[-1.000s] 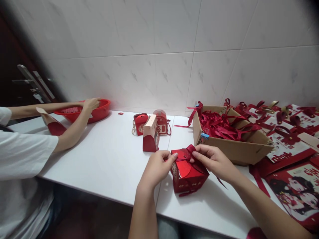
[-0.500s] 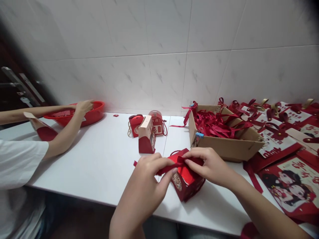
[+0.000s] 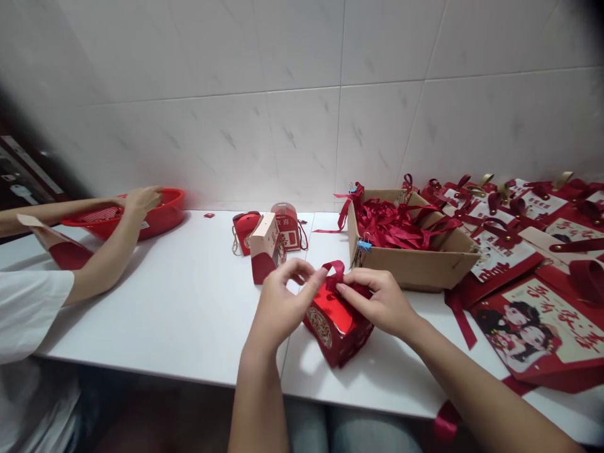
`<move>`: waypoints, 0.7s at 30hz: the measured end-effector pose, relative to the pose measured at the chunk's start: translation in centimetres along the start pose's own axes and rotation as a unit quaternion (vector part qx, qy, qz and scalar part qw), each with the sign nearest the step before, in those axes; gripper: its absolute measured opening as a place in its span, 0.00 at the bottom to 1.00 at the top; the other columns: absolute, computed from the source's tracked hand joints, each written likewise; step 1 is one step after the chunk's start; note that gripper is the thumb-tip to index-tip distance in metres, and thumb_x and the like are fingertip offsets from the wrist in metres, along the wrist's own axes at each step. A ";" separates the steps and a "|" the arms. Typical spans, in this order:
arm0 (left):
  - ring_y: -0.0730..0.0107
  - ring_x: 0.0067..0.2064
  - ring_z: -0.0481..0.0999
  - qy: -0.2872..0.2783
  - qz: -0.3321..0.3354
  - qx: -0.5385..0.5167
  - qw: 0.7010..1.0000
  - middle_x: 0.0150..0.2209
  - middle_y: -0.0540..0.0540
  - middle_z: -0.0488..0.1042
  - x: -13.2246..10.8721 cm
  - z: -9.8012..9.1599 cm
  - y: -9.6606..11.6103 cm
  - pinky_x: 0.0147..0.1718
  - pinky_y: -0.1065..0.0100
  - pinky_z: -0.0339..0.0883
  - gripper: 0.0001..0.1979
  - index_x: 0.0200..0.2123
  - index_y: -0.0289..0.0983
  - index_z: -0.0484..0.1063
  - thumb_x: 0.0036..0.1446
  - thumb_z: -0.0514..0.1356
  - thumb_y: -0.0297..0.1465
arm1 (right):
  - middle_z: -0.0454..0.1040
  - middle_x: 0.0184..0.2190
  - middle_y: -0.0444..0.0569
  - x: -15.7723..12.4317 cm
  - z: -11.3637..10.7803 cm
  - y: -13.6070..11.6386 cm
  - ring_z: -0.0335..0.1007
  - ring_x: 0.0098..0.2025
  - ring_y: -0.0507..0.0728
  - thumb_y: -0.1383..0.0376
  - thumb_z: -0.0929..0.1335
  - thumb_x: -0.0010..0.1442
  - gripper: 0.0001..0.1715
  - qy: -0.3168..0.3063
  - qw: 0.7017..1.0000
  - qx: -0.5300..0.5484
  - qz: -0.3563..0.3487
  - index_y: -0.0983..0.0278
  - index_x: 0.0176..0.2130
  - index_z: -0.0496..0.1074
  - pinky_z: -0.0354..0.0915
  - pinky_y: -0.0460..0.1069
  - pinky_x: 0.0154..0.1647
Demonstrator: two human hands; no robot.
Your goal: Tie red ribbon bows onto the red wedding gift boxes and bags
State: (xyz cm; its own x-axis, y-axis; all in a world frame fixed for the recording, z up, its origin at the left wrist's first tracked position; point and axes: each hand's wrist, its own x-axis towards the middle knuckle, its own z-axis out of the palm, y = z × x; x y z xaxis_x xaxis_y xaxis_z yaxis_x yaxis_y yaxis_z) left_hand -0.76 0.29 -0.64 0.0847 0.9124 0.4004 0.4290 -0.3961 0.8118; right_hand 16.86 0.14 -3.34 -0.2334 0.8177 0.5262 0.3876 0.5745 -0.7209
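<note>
A red gift box point(image 3: 336, 318) with a patterned end panel rests on the white table in front of me. Above its top, a dark red ribbon point(image 3: 335, 272) curves up in a loop. My right hand point(image 3: 384, 299) pinches the ribbon low down, close to the box lid. At the loop's left side, my left hand point(image 3: 285, 305) has its thumb and index finger closed together on the ribbon. The ribbon's far end is hidden behind my fingers.
Small gift boxes point(image 3: 265, 245) stand near the wall. A cardboard box point(image 3: 415, 267) with red ribbons point(image 3: 394, 223) sits behind my right hand. Several red gift bags point(image 3: 542, 327) lie at the right. On the left, another person's arm point(image 3: 106, 255) reaches into a red basin point(image 3: 175, 211).
The ribbon, stretched flat between my hands before, now stands up in a loop. My left hand has opened its curl and shifted beside the loop. The whole view has shifted slightly.
</note>
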 end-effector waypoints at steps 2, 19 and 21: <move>0.66 0.38 0.75 -0.110 0.002 -0.026 0.994 0.33 0.48 0.77 -0.1 -0.2 0.0 0.39 0.68 0.67 0.06 0.31 0.38 0.74 0.52 0.64 0.34 | 0.72 0.24 0.46 -0.1 0.0 0.3 0.66 0.28 0.52 0.66 0.65 0.59 0.10 0.007 1.000 0.010 -0.006 0.64 0.28 0.72 0.61 0.47 0.30; 0.68 0.38 0.76 -0.108 -0.029 -0.104 0.988 0.33 0.47 0.78 0.3 1.0 0.0 0.38 0.71 0.70 0.04 0.32 0.35 0.75 0.49 0.64 0.26 | 0.78 0.34 0.46 -0.5 0.2 0.8 0.74 0.34 0.52 0.71 0.66 0.59 0.08 0.079 0.988 -0.052 -0.121 0.61 0.39 0.71 0.68 0.45 0.37; 0.68 0.36 0.76 -0.080 -0.024 -0.090 0.992 0.30 0.47 0.78 0.3 1.1 0.0 0.39 0.70 0.70 0.01 0.28 0.35 0.76 0.49 0.63 0.26 | 0.79 0.34 0.47 -0.4 -0.1 0.7 0.75 0.34 0.52 0.70 0.67 0.59 0.06 0.073 0.988 -0.070 -0.120 0.62 0.39 0.73 0.69 0.45 0.37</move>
State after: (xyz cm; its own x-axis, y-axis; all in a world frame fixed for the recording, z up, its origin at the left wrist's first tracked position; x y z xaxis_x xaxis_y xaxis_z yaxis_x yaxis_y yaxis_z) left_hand 0.28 0.72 -1.03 0.2158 0.9298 0.2982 0.2702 -0.3503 0.8968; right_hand 17.31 0.19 -3.97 -0.2064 0.6391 0.7409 0.4587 0.7321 -0.5037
